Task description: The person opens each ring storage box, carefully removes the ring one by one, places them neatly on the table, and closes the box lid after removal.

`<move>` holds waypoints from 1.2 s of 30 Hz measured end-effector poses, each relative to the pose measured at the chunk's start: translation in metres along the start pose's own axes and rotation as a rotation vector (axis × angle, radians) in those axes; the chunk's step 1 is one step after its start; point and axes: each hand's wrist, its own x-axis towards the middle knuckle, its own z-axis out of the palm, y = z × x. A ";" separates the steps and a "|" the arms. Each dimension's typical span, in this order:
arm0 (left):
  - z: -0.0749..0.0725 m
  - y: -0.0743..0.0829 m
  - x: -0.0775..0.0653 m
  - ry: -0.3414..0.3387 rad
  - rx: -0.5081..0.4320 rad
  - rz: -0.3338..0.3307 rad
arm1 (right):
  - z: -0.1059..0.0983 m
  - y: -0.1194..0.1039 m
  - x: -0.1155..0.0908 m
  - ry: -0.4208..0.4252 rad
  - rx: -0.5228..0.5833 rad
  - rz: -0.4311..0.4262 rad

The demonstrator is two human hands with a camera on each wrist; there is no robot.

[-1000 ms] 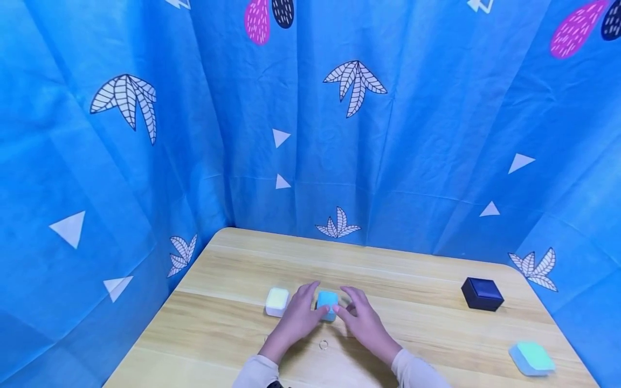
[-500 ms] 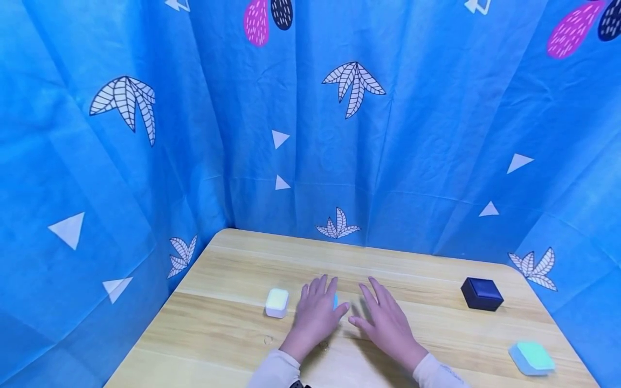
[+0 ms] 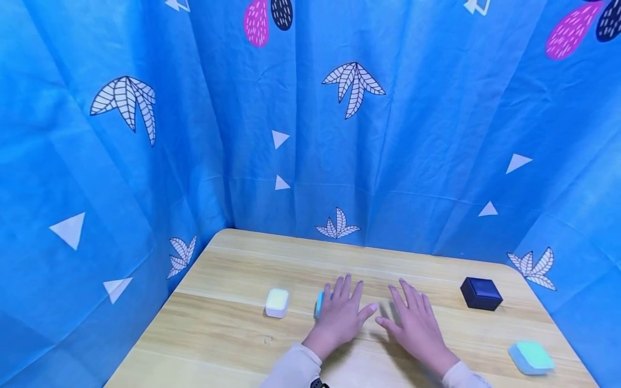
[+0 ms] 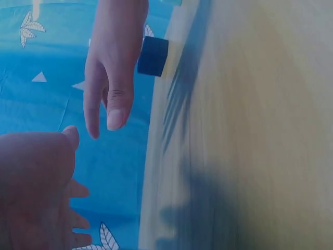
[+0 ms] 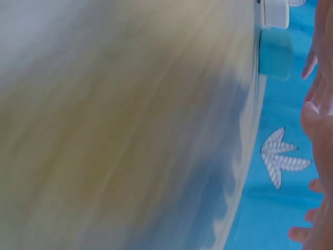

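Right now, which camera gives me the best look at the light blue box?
The right wrist view: there no hand covers the light blue box, though the picture is a little soft. In the head view the left hand hides most of it, leaving a strip on the left. The left wrist view doesn't show it.

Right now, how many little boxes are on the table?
4: the white box at left, the blue box partly behind the left hand, the dark box at rear right, the mint box at front right. Others may be hidden.
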 end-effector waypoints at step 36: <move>0.048 0.125 0.034 -0.022 -0.019 0.251 | -0.050 0.090 -0.075 0.053 -0.137 0.295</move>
